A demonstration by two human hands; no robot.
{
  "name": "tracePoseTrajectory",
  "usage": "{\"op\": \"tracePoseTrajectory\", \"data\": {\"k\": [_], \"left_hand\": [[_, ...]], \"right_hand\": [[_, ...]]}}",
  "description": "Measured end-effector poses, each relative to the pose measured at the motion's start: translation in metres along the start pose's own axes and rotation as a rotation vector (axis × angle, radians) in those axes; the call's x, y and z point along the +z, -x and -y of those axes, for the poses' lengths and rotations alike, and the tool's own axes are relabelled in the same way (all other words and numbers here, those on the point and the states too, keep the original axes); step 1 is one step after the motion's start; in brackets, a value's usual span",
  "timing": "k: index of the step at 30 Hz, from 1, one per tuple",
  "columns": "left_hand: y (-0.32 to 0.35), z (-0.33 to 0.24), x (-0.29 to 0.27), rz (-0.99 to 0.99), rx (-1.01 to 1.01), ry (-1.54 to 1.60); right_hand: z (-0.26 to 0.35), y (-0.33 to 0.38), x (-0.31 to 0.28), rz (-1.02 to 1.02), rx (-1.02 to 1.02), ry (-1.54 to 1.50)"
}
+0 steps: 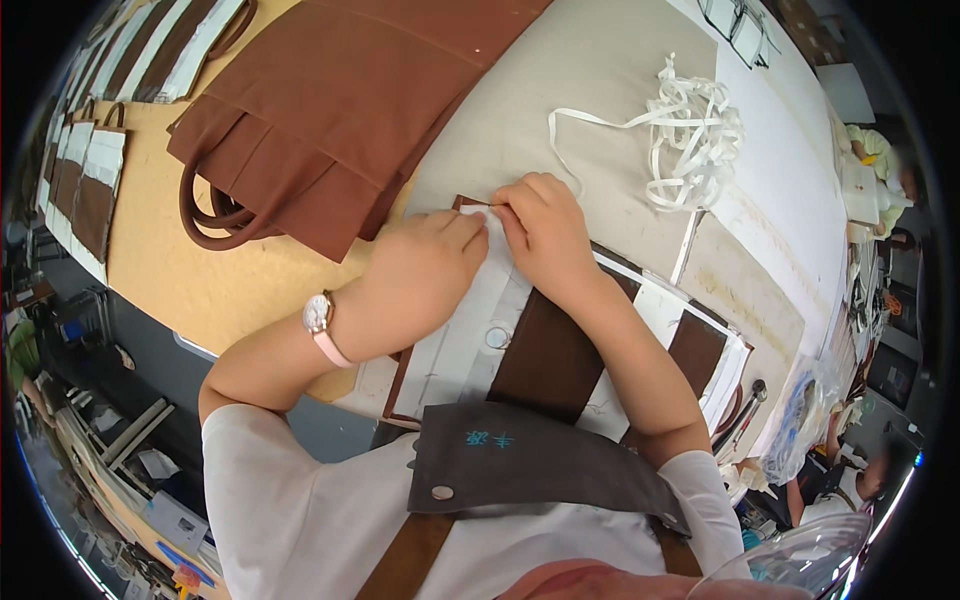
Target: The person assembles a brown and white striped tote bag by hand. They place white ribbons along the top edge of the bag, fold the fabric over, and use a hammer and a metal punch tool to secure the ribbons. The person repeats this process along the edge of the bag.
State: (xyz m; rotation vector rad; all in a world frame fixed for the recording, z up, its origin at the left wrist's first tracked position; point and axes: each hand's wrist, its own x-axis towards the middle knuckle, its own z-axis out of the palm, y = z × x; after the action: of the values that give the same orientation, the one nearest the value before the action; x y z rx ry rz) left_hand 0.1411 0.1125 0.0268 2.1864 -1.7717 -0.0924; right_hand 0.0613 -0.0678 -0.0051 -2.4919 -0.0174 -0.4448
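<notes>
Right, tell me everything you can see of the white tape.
The white tape is narrow, flat and flexible, perhaps woven, though its exact material is unclear. It lies in a loose heap of overlapping loops and twists, at least partly on a grey-beige sheet, beyond the person's right hand and further right. One strand trails left from the heap, then bends down toward that hand; whether it touches it is unclear.

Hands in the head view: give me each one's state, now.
Left hand: fingers curled at the top edge of the brown-and-white panel; grip cannot be told.
Right hand: closed, apparently pinching that edge.
</notes>
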Motion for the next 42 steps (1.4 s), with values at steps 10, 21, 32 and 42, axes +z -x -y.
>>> {"op": "tracePoseTrajectory", "data": {"k": [10, 21, 32, 42], "left_hand": [[-0.013, 0.015, -0.007, -0.049, -0.240, 0.284], [-0.011, 0.012, -0.005, -0.015, -0.094, 0.065], [-0.011, 0.013, -0.011, -0.009, -0.015, 0.038], [-0.017, 0.018, -0.009, -0.077, -0.029, 0.145]], "right_hand": [[-0.002, 0.006, -0.002, -0.017, -0.098, -0.036], [0.013, 0.008, -0.016, 0.033, 0.132, 0.026], [0.006, 0.024, -0.008, -0.067, -0.157, 0.189], [0.019, 0.023, -0.008, 0.009, -0.117, 0.331]]}}
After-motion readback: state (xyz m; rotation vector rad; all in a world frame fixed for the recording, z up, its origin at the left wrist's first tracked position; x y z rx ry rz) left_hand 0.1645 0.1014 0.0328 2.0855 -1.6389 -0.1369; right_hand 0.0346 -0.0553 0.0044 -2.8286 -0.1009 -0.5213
